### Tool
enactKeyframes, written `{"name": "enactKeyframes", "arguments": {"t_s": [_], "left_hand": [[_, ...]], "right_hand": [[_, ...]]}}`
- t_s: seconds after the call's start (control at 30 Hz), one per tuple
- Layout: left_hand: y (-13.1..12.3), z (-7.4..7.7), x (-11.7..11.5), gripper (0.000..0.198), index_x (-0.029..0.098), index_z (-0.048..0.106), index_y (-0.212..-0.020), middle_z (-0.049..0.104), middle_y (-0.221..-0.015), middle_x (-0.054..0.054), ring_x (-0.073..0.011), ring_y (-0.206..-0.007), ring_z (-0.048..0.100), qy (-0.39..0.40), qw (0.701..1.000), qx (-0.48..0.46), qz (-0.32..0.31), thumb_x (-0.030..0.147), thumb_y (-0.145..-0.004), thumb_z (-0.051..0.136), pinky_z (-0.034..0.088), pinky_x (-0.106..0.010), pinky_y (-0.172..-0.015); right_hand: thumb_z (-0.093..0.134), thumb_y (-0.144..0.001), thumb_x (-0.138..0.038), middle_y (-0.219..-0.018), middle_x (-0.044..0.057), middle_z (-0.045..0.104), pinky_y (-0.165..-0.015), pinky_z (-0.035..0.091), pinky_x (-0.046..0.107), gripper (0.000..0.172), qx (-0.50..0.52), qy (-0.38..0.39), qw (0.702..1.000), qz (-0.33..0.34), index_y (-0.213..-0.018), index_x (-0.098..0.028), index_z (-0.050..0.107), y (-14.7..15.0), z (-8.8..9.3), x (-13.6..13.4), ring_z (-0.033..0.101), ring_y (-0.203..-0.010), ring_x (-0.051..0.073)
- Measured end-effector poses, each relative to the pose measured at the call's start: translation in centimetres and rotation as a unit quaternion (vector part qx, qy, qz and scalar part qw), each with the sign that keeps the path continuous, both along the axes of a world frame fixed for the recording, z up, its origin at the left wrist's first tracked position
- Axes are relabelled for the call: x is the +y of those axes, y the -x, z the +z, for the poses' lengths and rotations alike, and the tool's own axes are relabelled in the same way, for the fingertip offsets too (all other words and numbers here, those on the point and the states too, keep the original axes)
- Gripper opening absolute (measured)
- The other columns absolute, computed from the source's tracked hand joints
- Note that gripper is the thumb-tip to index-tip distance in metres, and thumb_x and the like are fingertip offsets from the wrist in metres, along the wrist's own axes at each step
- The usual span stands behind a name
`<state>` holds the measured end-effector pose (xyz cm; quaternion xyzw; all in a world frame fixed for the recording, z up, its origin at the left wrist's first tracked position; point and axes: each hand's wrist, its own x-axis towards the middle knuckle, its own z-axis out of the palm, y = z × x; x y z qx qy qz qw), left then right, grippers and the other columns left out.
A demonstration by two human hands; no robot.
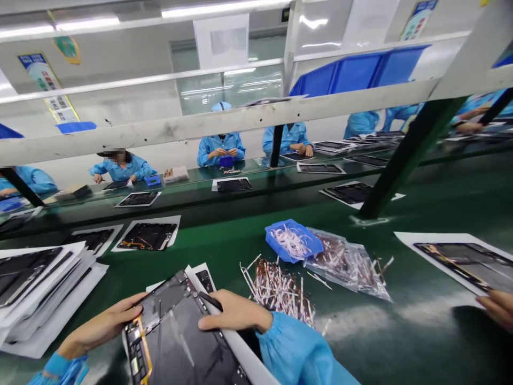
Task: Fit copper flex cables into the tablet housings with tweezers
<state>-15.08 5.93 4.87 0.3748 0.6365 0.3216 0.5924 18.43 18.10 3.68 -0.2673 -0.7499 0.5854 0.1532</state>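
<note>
A dark tablet housing [180, 326], with an orange flex strip along its left side, is tilted up at the bottom of the view. My left hand [110, 321] grips its upper left edge, thumb on top. Over the right edge lies my right hand [236, 310], closed around a slim black tool [210, 300] whose exact kind I cannot make out; its thumb rests on the housing. White paper shows under and behind the housing. Just beyond my right hand is a loose pile of thin brown and white strips [278, 286].
A blue tray [294, 240] of white strips and clear plastic bags [348, 259] lie ahead. Housings on paper are stacked [52, 299] at left. At right, another person's hand [500, 307] touches a housing [473, 262]. A green post [412, 155] rises from the bench; co-workers sit opposite.
</note>
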Motion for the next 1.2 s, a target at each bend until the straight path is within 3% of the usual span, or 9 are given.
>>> {"name": "enactKeyframes", "arguments": {"t_s": [0.1, 0.27, 0.43, 0.57, 0.73, 0.83, 0.93, 1.0, 1.2], "left_hand": [[-1.1, -0.7, 1.9, 0.064, 0.026, 0.066, -0.127, 0.066, -0.131, -0.009, -0.0325, -0.125, 0.058, -0.019, 1.0, 0.014, -0.014, 0.054, -0.071, 0.079, 0.047, -0.043, -0.103], [-2.2, -2.2, 4.6, 0.051, 0.027, 0.068, -0.119, 0.069, -0.119, -0.005, -0.0273, -0.114, 0.061, -0.11, 0.99, 0.085, 0.002, 0.057, -0.078, 0.071, 0.048, -0.033, -0.096], [-3.0, -4.1, 4.8, 0.047, 0.018, 0.069, -0.103, 0.069, -0.086, -0.004, -0.0212, -0.083, 0.063, -0.165, 0.974, 0.156, -0.007, 0.059, -0.08, 0.066, 0.048, -0.028, -0.075], [-2.8, -4.8, 4.4, 0.043, 0.017, 0.072, -0.095, 0.071, -0.087, -0.006, -0.0216, -0.081, 0.062, -0.19, 0.959, 0.209, -0.006, 0.056, -0.08, 0.066, 0.047, -0.027, -0.072], [-2.5, -4.8, 3.9, 0.036, 0.02, 0.076, -0.084, 0.071, -0.089, -0.007, -0.0225, -0.082, 0.062, -0.218, 0.931, 0.294, 0.008, 0.054, -0.082, 0.064, 0.045, -0.028, -0.072], [-2.6, -4.8, 3.6, 0.034, 0.02, 0.075, -0.08, 0.068, -0.087, -0.006, -0.0191, -0.076, 0.059, -0.237, 0.909, 0.341, 0.029, 0.052, -0.083, 0.062, 0.043, -0.027, -0.068], [-2.6, -4.9, 3.4, 0.032, 0.02, 0.073, -0.086, 0.068, -0.083, -0.004, -0.0166, -0.07, 0.056, -0.247, 0.893, 0.374, 0.051, 0.048, -0.087, 0.058, 0.042, -0.026, -0.065], [-2.6, -5.0, 3.4, 0.033, 0.019, 0.072, -0.088, 0.068, -0.082, -0.003, -0.0163, -0.071, 0.057, -0.252, 0.886, 0.385, 0.06, 0.047, -0.089, 0.055, 0.043, -0.026, -0.066], [-2.9, -5.5, 3.4, 0.033, 0.017, 0.072, -0.092, 0.073, -0.086, -0.001, -0.0153, -0.074, 0.062, -0.272, 0.879, 0.385, 0.071, 0.046, -0.086, 0.06, 0.046, -0.023, -0.067]], "right_hand": [[0.077, -0.071, -0.036, -0.079, -0.001, 0.071, -0.067, 0.048, 0.024, 0.025, -0.006, 0.007, 1.0, -0.002, -0.084, -0.015, 0.073, -0.1, -1.4, -1.9, 0.062, -0.077, 0.019], [0.067, -0.081, -0.032, -0.105, 0.005, 0.072, -0.086, 0.049, 0.032, 0.031, -0.006, 0.017, 0.997, -0.076, -0.105, -0.014, 0.07, -0.8, -3.0, -3.8, 0.064, -0.096, 0.025], [0.071, -0.078, -0.03, -0.105, 0.006, 0.072, -0.088, 0.048, 0.034, 0.034, -0.014, -0.001, 0.99, -0.139, -0.108, -0.016, 0.066, -1.2, -3.8, -4.1, 0.064, -0.095, 0.024], [0.059, -0.088, -0.03, -0.097, 0.005, 0.071, -0.083, 0.049, 0.034, 0.024, -0.058, -0.067, 0.976, -0.198, -0.107, -0.018, 0.065, -1.0, -4.2, -3.9, 0.065, -0.089, 0.022], [0.046, -0.095, -0.037, -0.106, 0.014, 0.069, -0.089, 0.049, 0.04, 0.031, -0.116, -0.248, 0.913, -0.304, -0.107, -0.016, 0.064, -3.4, -4.4, -2.4, 0.065, -0.098, 0.027], [0.044, -0.094, -0.041, -0.106, 0.017, 0.07, -0.082, 0.05, 0.042, 0.034, -0.245, -0.319, 0.853, -0.333, -0.109, -0.016, 0.063, -6.8, -4.3, -1.4, 0.068, -0.095, 0.032], [0.045, -0.095, -0.044, -0.088, 0.013, 0.073, -0.059, 0.045, 0.036, 0.034, -0.421, -0.267, 0.816, -0.292, -0.111, -0.02, 0.062, -9.7, -4.1, -0.8, 0.07, -0.076, 0.033], [0.045, -0.096, -0.044, -0.081, 0.012, 0.072, -0.054, 0.038, 0.032, 0.033, -0.484, -0.219, 0.804, -0.266, -0.11, -0.019, 0.061, -10.7, -4.0, -0.6, 0.07, -0.072, 0.033], [0.049, -0.091, -0.025, -0.079, 0.012, 0.069, -0.061, 0.034, 0.029, 0.017, -0.43, -0.155, 0.848, -0.27, -0.092, -0.017, 0.064, -10.7, -4.3, 0.3, 0.068, -0.076, 0.027]]}}
